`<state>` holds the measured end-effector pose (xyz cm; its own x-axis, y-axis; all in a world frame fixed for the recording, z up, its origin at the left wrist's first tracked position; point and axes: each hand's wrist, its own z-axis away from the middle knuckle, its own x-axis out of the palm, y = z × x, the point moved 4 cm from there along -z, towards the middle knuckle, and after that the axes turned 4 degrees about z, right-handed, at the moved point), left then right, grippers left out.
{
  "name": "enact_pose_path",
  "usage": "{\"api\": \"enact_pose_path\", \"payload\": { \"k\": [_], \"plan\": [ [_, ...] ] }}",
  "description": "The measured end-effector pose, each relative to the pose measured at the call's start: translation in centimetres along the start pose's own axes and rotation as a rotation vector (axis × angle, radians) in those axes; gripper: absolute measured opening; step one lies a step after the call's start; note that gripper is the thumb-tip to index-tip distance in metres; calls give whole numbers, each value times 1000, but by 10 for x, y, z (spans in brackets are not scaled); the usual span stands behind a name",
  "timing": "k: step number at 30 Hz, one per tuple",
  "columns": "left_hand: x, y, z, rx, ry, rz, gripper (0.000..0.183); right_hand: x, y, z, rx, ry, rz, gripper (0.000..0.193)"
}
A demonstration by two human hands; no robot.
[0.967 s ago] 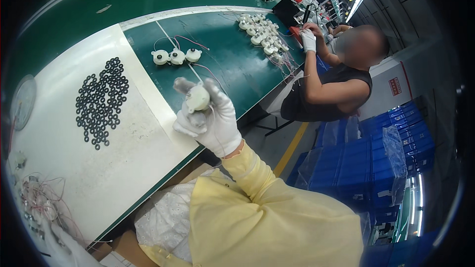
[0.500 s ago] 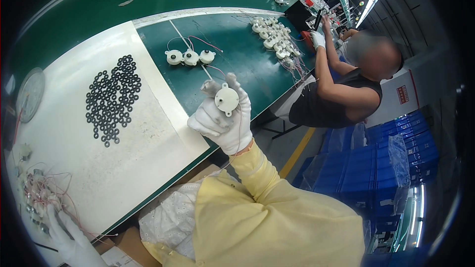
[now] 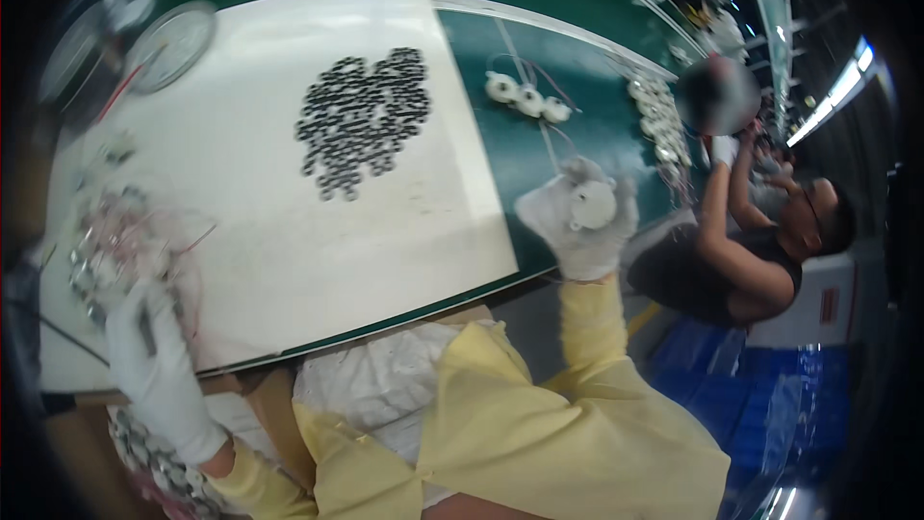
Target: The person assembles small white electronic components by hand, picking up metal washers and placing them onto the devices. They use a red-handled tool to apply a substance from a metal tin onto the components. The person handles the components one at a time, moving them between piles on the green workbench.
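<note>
In my gloved right hand [image 3: 579,221] is a round white small motor [image 3: 593,204] with mounting ears, its flat face turned up. The fingers are closed around it, over the green part of the bench. My gloved left hand [image 3: 159,356] is at the left end of the white board, its fingers apart at the near edge of a pile of small motors [image 3: 120,241] with tangled pink and white wires. Motion blurs these fingertips. Just beyond my right hand, three white motors [image 3: 527,100] stand in a row with their wires behind them.
Many black rubber rings [image 3: 361,120] lie spread on the white board [image 3: 423,221]. A clear round dish [image 3: 173,48] stands far left. More motors [image 3: 659,120] line the right, near a co-worker [image 3: 736,265]. A box of parts [image 3: 168,462] and blue crates [image 3: 717,395] stand below bench level.
My view has swung left, so the bench appears farther right and more of my left arm shows. My right hand still holds the motor; my left hand stays by the wired pile.
</note>
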<state>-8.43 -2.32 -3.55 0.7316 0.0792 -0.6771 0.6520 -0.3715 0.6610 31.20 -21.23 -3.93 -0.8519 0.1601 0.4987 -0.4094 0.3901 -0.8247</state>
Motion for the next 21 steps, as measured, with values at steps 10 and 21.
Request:
{"api": "enact_pose_path", "payload": {
  "k": [10, 21],
  "plan": [
    [16, 26, -3, 237, 93, -89, 34, 34, -3, -60, 0, -147, 1660, 31],
    [17, 30, -7, 291, 87, -116, 35, 18, 16, -74, 594, 194, 973, 32]
  ]
}}
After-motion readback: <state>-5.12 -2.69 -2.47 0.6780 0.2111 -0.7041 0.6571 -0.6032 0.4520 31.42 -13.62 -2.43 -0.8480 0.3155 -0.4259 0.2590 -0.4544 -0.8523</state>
